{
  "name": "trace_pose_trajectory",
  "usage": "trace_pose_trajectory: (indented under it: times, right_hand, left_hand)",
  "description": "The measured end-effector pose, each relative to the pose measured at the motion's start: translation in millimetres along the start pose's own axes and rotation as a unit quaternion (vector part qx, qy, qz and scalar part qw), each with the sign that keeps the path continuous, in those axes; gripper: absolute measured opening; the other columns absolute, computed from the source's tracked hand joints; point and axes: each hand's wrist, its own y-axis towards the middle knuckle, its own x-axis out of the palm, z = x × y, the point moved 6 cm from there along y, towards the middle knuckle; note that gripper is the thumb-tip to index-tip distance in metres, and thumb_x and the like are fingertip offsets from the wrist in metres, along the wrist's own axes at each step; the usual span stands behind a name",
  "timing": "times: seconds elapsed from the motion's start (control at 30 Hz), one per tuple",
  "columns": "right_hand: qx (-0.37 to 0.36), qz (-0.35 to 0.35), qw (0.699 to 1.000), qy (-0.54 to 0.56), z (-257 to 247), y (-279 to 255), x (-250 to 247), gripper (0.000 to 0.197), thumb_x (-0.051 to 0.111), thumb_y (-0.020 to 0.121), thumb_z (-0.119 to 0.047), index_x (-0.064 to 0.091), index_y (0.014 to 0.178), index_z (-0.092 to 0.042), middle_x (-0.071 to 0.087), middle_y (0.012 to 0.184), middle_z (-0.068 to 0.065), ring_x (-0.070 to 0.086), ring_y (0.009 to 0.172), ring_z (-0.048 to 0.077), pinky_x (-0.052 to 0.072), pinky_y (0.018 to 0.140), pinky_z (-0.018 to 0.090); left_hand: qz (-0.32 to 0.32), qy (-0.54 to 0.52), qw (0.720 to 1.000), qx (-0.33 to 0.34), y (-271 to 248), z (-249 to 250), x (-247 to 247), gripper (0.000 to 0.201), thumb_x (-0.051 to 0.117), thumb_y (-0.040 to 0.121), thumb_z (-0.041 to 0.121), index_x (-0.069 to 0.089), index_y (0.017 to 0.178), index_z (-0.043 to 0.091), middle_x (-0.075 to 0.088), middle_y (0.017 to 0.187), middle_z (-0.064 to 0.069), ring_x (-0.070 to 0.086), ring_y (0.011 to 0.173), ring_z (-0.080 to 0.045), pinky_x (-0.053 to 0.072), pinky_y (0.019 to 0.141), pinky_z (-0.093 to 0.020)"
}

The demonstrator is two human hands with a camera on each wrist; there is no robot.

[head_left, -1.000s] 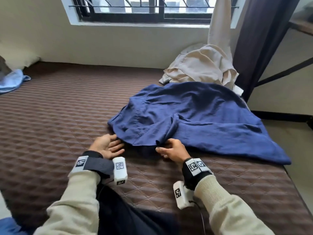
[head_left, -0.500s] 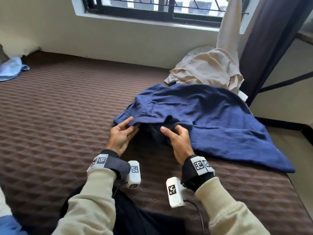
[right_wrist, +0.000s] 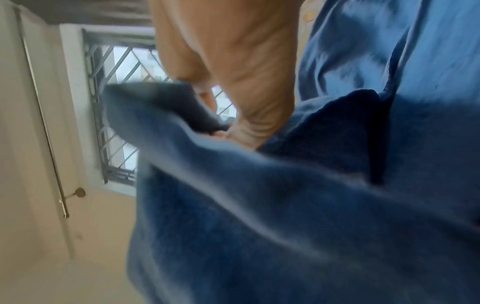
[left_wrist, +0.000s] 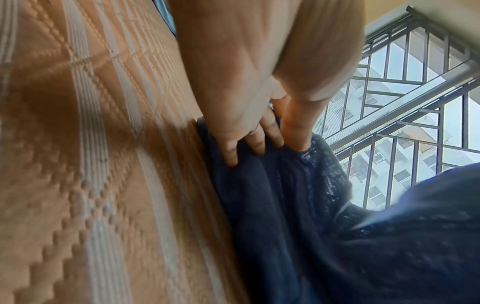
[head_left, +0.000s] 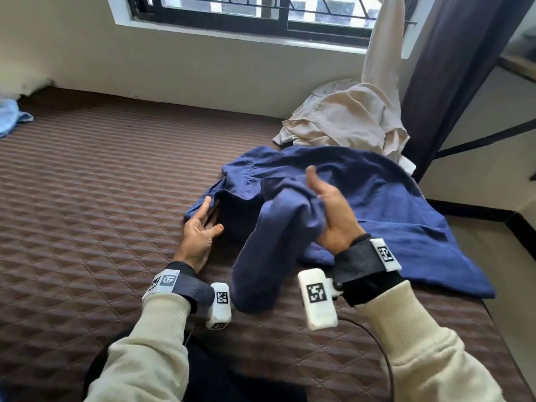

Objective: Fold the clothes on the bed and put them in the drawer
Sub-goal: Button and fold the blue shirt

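On bed (head_left: 87, 198): right hand (head_left: 333, 216) grips blue garment (head_left: 377, 204) sleeve; left hand (head_left: 200, 230) fingers straight, pressing hem.

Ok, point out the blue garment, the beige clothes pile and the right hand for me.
blue garment (head_left: 385, 216): head view, flat spread part on the bed.
beige clothes pile (head_left: 348, 120): head view, middle of the crumpled heap.
right hand (head_left: 333, 216): head view, the palm, gripping a lifted fold.

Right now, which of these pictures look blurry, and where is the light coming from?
Head view: mostly sharp, daylight from the window behind the bed. Left wrist view: left hand and mattress softly blurred. Right wrist view: the blue garment is smeared, the right hand soft, the window bright.
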Motion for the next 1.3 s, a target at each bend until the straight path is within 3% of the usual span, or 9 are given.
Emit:
trace_pose_trajectory:
  times: [0.17, 0.3, 0.43, 0.53, 0.63, 0.87, 0.97, 1.07, 1.3]
  right_hand:
    - [-0.140, 0.073, 0.986, 0.057, -54, -7, -50, 0.032, 0.056, 0.090, -0.028, 0.063, 0.118, -0.013, 0.066, 0.116, 0.009, 0.061, 0.112, 0.022, 0.048, 0.099, 0.034]
    - [-0.187, 0.252, 0.940, -0.136, -66, -10, -134, 0.036, 0.056, 0.094, -0.010, 0.047, 0.127, -0.021, 0.059, 0.101, -0.002, 0.058, 0.086, 0.011, 0.043, 0.073, 0.024]
    - [-0.067, 0.283, 0.860, -0.418, -26, -12, -181, 0.026, 0.069, 0.088, -0.015, 0.059, 0.111, -0.009, 0.061, 0.088, 0.007, 0.055, 0.071, 0.010, 0.045, 0.059, 0.018]
    - [0.053, 0.275, 0.742, -0.609, 20, -14, -197, 0.066, 0.080, 0.071, -0.050, 0.057, 0.116, -0.008, 0.064, 0.110, 0.014, 0.061, 0.103, 0.029, 0.051, 0.089, 0.042]
    - [0.135, 0.292, 0.637, -0.701, 37, -21, -200, 0.076, 0.080, 0.066, -0.058, 0.051, 0.120, -0.011, 0.056, 0.125, 0.013, 0.050, 0.123, 0.033, 0.039, 0.098, 0.051]
    - [-0.024, 0.251, 0.859, -0.446, 5, -15, -208, 0.017, 0.077, 0.077, -0.004, 0.064, 0.079, 0.006, 0.063, 0.076, 0.013, 0.054, 0.075, 0.020, 0.043, 0.069, 0.038]
    - [-0.105, 0.271, 0.853, -0.433, -45, -17, -208, 0.014, 0.069, 0.085, -0.002, 0.060, 0.080, -0.011, 0.063, 0.082, 0.012, 0.056, 0.081, 0.021, 0.047, 0.074, 0.038]
    - [-0.161, 0.325, 0.774, -0.519, -102, -14, -213, 0.015, 0.074, 0.080, -0.013, 0.060, 0.080, -0.016, 0.065, 0.084, 0.009, 0.061, 0.084, 0.023, 0.050, 0.083, 0.043]
    - [-0.188, 0.296, 0.559, -0.752, -175, -1, -163, 0.020, 0.071, 0.081, -0.012, 0.069, 0.102, -0.015, 0.070, 0.102, 0.015, 0.062, 0.102, 0.034, 0.047, 0.084, 0.038]
  left_hand:
    - [0.004, 0.087, 0.996, 0.005, 8, -7, -10, 0.092, 0.043, 0.083, -0.029, 0.009, 0.154, 0.019, 0.029, 0.154, -0.003, 0.032, 0.136, -0.020, 0.029, 0.111, -0.033]
    - [-0.011, 0.174, 0.985, 0.005, 11, -13, -7, 0.075, 0.050, 0.082, -0.026, 0.035, 0.147, 0.010, 0.039, 0.142, 0.002, 0.035, 0.131, -0.012, 0.028, 0.112, -0.026]
    - [0.170, 0.256, 0.951, -0.009, 18, -18, -43, 0.026, 0.063, 0.082, -0.010, 0.069, 0.106, 0.001, 0.068, 0.090, -0.010, 0.061, 0.087, -0.019, 0.051, 0.074, -0.019]
    - [0.341, 0.224, 0.906, -0.114, 8, -27, -79, 0.012, 0.068, 0.080, 0.010, 0.070, 0.092, 0.006, 0.066, 0.075, -0.014, 0.064, 0.054, -0.021, 0.056, 0.053, -0.029]
    - [0.273, 0.126, 0.933, -0.199, 1, -35, -55, 0.023, 0.063, 0.092, 0.018, 0.056, 0.106, 0.001, 0.061, 0.090, -0.017, 0.062, 0.060, -0.023, 0.057, 0.053, -0.033]
    - [0.185, 0.063, 0.935, -0.296, 18, -33, -17, 0.046, 0.058, 0.095, 0.030, 0.047, 0.136, 0.011, 0.061, 0.106, -0.012, 0.054, 0.123, -0.030, 0.046, 0.092, -0.041]
    - [0.233, 0.038, 0.936, -0.260, 32, -24, -19, 0.037, 0.055, 0.097, 0.025, 0.048, 0.131, 0.013, 0.051, 0.081, -0.005, 0.062, 0.102, -0.028, 0.054, 0.076, -0.032]
    - [0.292, 0.109, 0.925, -0.217, 38, -15, -33, 0.026, 0.062, 0.092, 0.017, 0.053, 0.113, 0.005, 0.049, 0.069, -0.008, 0.054, 0.052, -0.019, 0.045, 0.031, -0.022]
    - [0.276, 0.217, 0.926, -0.138, 26, -2, -12, 0.031, 0.069, 0.087, 0.016, 0.052, 0.107, 0.000, 0.058, 0.076, -0.015, 0.053, 0.031, -0.011, 0.042, 0.028, -0.022]
